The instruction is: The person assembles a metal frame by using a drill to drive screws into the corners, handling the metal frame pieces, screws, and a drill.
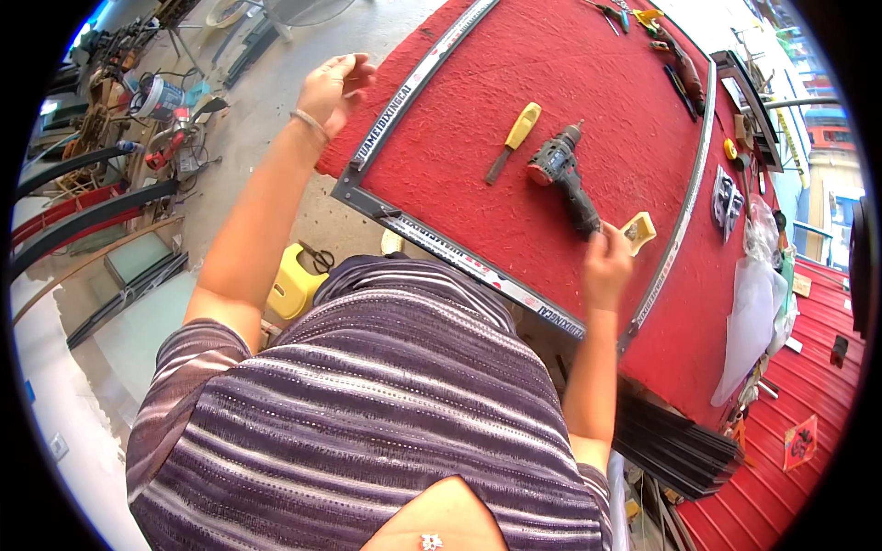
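Observation:
My left hand (333,94) is raised beside the left end of a dark metal frame (401,103) with printed protective film. Its fingers are curled together; whatever they may hold cannot be made out. My right hand (607,268) is slightly blurred, its fingertips pressed together between the cordless drill's base and a small yellow box (638,231). Any small thing in that pinch is hidden. The cordless drill (560,170) lies on the red cloth, its bit pointing away from me. To its left lies a yellow-handled chisel-like tool (514,140).
The frame rests on a red-covered table (459,184). Hand tools (684,73) lie at the far right, with plastic wrapping (749,312) along the right edge. Dark metal strips (675,445) jut out below the table. A yellow stool (296,283) with scissors on it stands near my left side.

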The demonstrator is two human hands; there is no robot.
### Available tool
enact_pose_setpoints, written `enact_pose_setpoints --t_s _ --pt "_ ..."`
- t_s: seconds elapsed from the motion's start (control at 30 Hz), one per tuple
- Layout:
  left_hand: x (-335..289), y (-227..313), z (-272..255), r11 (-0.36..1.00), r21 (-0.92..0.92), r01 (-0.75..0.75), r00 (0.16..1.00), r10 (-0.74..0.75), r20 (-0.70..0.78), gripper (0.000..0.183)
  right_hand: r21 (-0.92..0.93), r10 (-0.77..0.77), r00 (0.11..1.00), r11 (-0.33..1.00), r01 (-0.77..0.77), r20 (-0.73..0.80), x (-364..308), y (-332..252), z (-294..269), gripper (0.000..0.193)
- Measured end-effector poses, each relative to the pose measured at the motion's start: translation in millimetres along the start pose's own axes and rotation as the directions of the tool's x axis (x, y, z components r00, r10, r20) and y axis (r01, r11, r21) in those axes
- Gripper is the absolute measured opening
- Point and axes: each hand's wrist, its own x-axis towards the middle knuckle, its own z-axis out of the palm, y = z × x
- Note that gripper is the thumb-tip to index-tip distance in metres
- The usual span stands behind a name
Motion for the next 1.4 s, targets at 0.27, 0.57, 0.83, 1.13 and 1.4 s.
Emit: enact_pose_setpoints --t_s 0.27,0.57,0.83,1.13,1.4 --pt "17 -40 -36 0.252 0.948 -0.197 0.980 0.066 0.186 0.025 -0.511 0.702 0.701 0.559 -0.653 -0.126 -42 228 -67 0.070" --pt "-33 -82 -137 0.189 0.981 -0.030 0.851 -0.510 0.125 0.028 -0.321 0.611 0.781 0.720 -0.616 -0.128 -72 266 -50 0.055" --pt "-40 -112 -168 0.559 0.798 0.225 0.852 -0.510 0.118 0.022 -0.304 0.642 0.760 0.707 -0.638 -0.102 -74 277 -42 0.055" --pt "-64 -120 -163 0.736 0.489 0.469 0.830 -0.557 0.042 0.027 -0.269 0.654 0.751 0.710 -0.650 -0.087 -77 293 -44 0.055" --pt "-64 -133 -162 0.745 0.480 0.464 0.840 -0.542 0.029 0.025 -0.252 0.689 0.720 0.684 -0.684 -0.083 -76 294 -44 0.055"
